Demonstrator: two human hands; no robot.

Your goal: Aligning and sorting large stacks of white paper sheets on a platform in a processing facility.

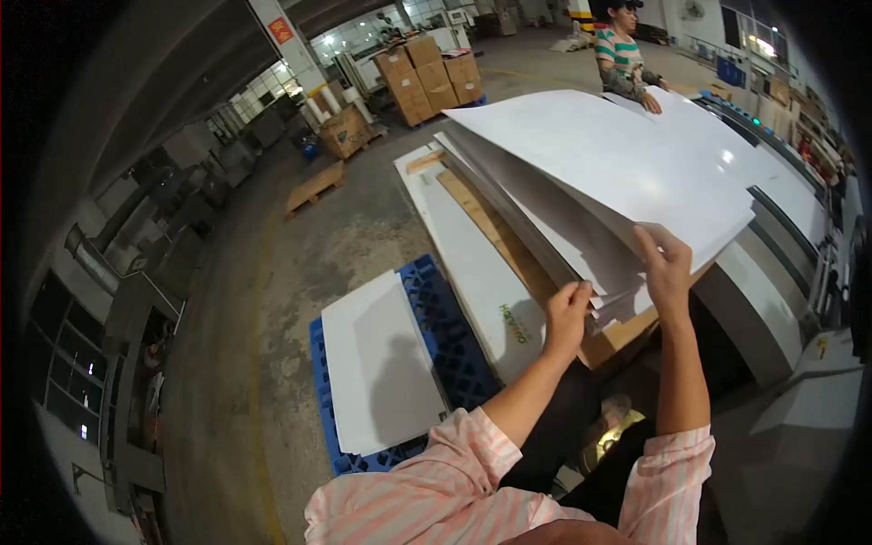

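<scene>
A large glossy white sheet (pixel 590 150) is lifted and bowed over a stack of similar sheets (pixel 554 218). Its near edge is in my right hand (pixel 668 268), the thumb on top and the fingers bent around the edge. Lower and to the left, my left hand (pixel 568 318) pinches the near corner of the sheets underneath, thumb against the fingers. A dark gap shows between the raised sheet and those below. At the far side, a co-worker's hand (pixel 651 103) rests by the sheet's far edge.
Left of the stack lies a long white board (pixel 454 245) with a wooden strip (pixel 486 218) on it. Nearer, a blue plastic pallet (pixel 445 318) carries white sheets (pixel 372 363). A machine (pixel 772 300) stands at right. Cardboard boxes (pixel 418 77) and a wooden pallet (pixel 315 188) are farther back.
</scene>
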